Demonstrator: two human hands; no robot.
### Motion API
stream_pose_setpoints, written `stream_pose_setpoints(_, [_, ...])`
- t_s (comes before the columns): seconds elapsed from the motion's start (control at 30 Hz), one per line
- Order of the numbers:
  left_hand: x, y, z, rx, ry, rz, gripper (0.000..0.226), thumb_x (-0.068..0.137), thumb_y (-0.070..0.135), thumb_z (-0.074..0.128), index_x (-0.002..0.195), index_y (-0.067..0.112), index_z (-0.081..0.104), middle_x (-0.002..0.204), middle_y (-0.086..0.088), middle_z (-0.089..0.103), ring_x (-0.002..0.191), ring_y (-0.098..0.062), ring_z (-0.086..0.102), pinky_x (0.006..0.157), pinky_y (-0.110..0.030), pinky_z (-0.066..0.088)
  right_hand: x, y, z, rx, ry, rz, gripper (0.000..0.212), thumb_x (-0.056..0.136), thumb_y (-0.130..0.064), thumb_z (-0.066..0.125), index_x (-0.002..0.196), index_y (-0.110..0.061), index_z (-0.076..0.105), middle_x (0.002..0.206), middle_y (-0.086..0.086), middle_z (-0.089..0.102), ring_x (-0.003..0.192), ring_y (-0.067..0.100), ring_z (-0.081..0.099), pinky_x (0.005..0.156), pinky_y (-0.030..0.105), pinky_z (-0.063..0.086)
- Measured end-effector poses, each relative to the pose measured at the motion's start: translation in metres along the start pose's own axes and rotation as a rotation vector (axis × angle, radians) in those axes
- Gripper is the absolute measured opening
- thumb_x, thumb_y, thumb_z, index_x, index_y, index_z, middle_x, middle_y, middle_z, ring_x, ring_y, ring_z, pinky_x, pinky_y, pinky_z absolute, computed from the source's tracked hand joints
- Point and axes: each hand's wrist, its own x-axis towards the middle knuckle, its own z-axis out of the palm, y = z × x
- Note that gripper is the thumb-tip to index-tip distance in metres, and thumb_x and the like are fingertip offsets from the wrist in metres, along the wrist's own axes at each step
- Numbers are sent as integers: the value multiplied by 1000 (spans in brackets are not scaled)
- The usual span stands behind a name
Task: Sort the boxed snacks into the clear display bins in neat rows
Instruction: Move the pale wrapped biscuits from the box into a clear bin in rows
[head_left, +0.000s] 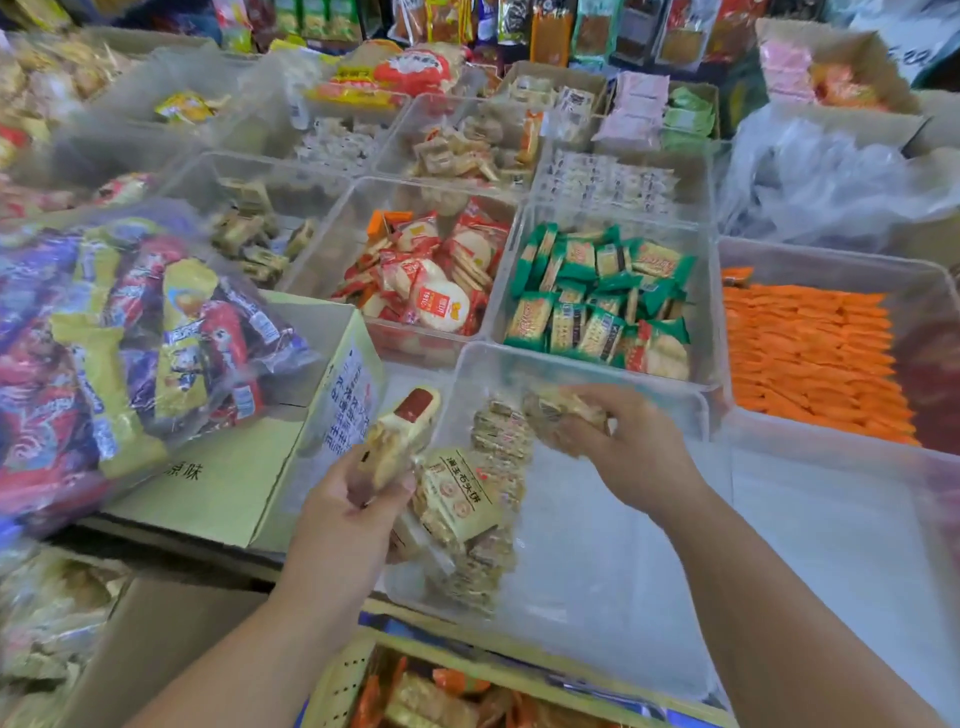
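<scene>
To the left of the near clear plastic bin, a clear bag of mixed purple, red and yellow sweets lies over an open pale green cardboard carton, which stands just beside the bin's left wall. Over that wall the left hand has its grip clamped on a cream wrapped biscuit packet with a red label, thumb on top and fingers curled beneath.

Inside the bin, along its left side, a row of beige wrapped biscuit packets stands on edge, several of them leaning. Over the far end of that row the right hand has its grip closed round a blurred beige biscuit packet, which looks ready to go down.

To do this well, that packet should go in on edge, tight against the last one, with its label facing the same way as its neighbours. The row can then be nudged toward the left wall so the leaning packets stand straight. The left hand's packet follows next. A light hold seems wise, since such biscuits likely crack under squeezing and slick wrappers slide.

A second row would start just right of the first. Further right of the bin lie orange flat packets in their own tub.
</scene>
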Motion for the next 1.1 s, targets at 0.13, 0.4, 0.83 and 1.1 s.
stream_pose_setpoints(0.13, [14,-13,-13,-112,13,-122,15,97,12,67,107,22,69,95,-2,78,86,-29,77,57,-44,61,41,10,13,-177,102,-237,37,87,-12,75,123,-16,71,115,2,72,103,20,65,87,26,48])
stream_pose_setpoints(0.4, [25,-18,-24,-164,-94,-218,20,98,9,62,111,22,69,111,-13,77,97,-36,75,74,-70,57,71,44,77,-369,26,-184,38,93,-3,60,128,-14,68,118,11,72,106,34,65,78,38,54])
stream_pose_setpoints(0.83, [29,-10,-26,-152,-202,-267,27,93,10,65,119,17,65,112,-13,76,99,-37,75,76,-65,59,84,44,113,288,60,406,29,96,-38,54,103,-16,71,94,1,67,88,23,61,79,38,51])
stream_pose_setpoints(1.1, [32,-12,-26,-189,-237,-291,24,81,17,70,103,24,74,110,-15,77,98,-35,76,67,-51,62,98,46,131,378,184,703,69,78,-59,76,121,-8,57,112,8,63,108,31,60,94,47,54])
